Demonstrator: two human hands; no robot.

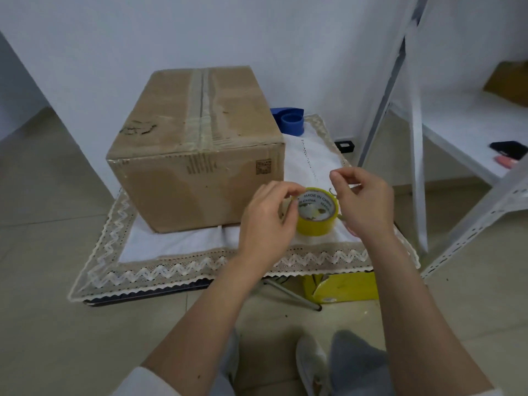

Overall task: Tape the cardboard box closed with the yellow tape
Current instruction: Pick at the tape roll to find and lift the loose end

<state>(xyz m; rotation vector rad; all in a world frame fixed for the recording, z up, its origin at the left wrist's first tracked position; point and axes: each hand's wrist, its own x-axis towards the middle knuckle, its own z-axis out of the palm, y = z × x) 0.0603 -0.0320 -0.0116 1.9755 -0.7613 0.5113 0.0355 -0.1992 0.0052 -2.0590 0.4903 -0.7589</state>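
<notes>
A brown cardboard box (197, 144) stands on a low table covered with a white lace-edged cloth (183, 270). Its top flaps lie flat, with old clear tape along the middle seam. In front of the box's right corner I hold a roll of yellow tape (315, 217) above the cloth. My left hand (268, 221) grips the roll's left side, fingers over its rim. My right hand (363, 201) is at the roll's right side with thumb and forefinger pinched together; whether they hold the tape's loose end I cannot tell.
A blue tape roll (291, 121) sits behind the box at the table's back right. A white metal shelf rack (445, 144) stands to the right with a black object (508, 150) on it. A yellow object (345, 287) lies under the table. My feet are below.
</notes>
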